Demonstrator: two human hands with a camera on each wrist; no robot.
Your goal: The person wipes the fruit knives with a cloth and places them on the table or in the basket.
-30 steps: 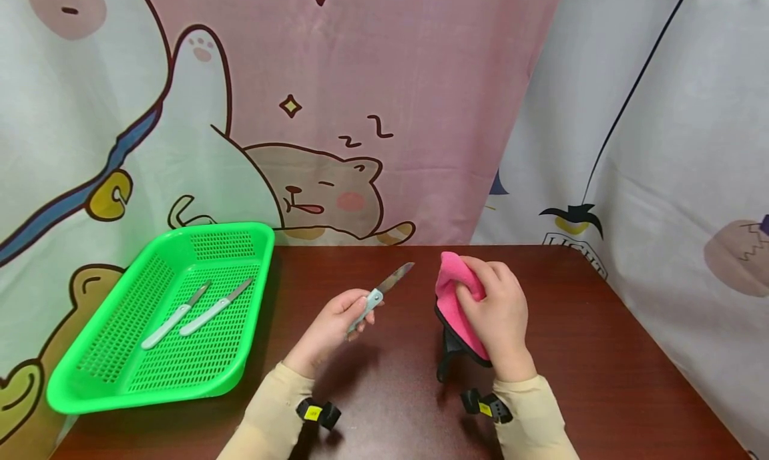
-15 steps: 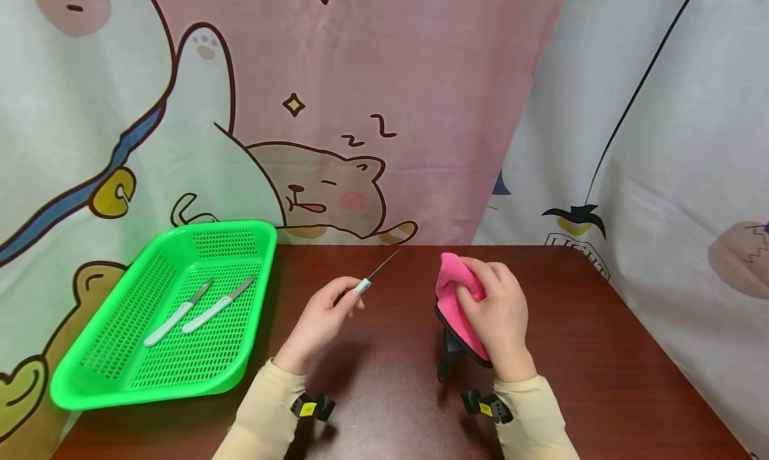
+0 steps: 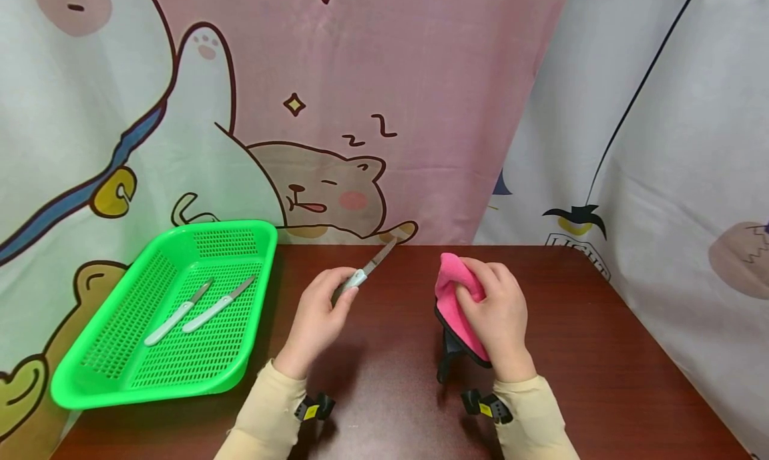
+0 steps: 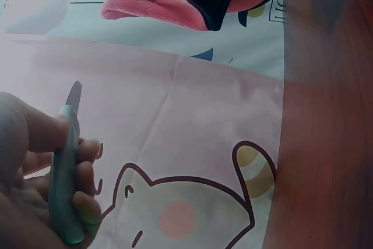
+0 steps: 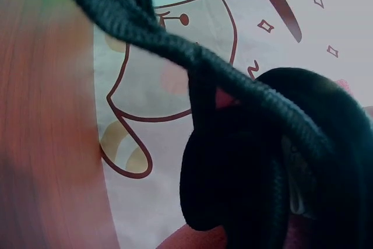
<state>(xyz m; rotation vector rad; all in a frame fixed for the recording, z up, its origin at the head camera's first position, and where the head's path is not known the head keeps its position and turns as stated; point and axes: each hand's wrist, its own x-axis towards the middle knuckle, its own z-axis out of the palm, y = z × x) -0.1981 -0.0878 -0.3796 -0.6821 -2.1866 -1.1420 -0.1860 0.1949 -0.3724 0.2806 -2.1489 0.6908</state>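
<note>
In the head view my left hand (image 3: pixel 315 320) holds a small knife (image 3: pixel 377 257) by its pale blue handle, the blade pointing up and to the right. The left wrist view shows the thumb along the knife handle (image 4: pixel 63 185) with fingers curled round it. My right hand (image 3: pixel 501 313) grips a bunched pink cloth (image 3: pixel 450 296) with black edging and a black strap (image 3: pixel 446 363) hanging below. Knife and cloth are apart. In the right wrist view the black strap (image 5: pixel 175 48) and dark backing cover much of the picture, and the knife blade (image 5: pixel 282 10) appears beyond.
A green perforated basket (image 3: pixel 150 398) stands on the left of the dark wooden table (image 3: pixel 601 366). Inside it lie two pale-handled knives, one (image 3: pixel 177 315) left of the other (image 3: pixel 219 306). A printed cartoon curtain (image 3: pixel 432 113) hangs behind the table.
My left hand has risen slightly, and the knife has turned in it: flat of the blade, then edge-on, then flat again. My right hand and the cloth stay put.
</note>
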